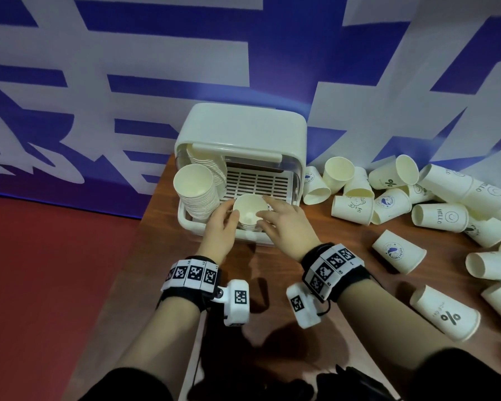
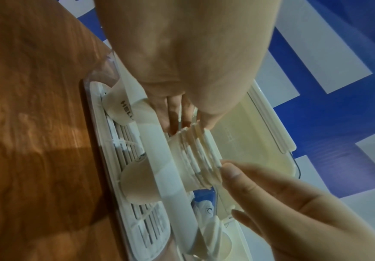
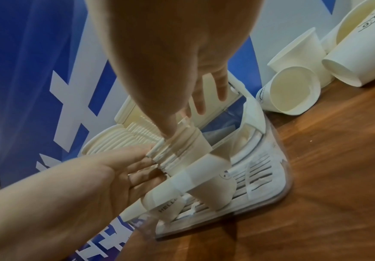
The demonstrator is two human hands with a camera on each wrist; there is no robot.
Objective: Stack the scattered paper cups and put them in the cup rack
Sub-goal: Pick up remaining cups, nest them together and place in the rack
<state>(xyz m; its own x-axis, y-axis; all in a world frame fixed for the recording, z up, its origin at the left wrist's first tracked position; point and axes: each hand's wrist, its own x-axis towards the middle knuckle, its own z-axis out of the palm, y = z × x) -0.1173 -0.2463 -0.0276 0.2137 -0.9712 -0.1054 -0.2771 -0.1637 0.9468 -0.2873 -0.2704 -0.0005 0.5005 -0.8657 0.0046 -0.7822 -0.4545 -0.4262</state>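
Now both hands, left hand (image 1: 219, 224) and right hand (image 1: 285, 224), have fingers (image 2: 231, 170) clamped around the cup stack (image 1: 248, 211); seat it upright at the cup rack (image 1: 237, 134) front edge; keep rims aligned.

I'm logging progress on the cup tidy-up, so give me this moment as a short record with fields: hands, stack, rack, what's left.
left hand: fingers on the left side of the short cup stack
right hand: fingers on its right side
short cup stack: standing in the front of the cup rack
tall stack: already in the rack, at its left
loose cups: many lying on the table, right of the rack
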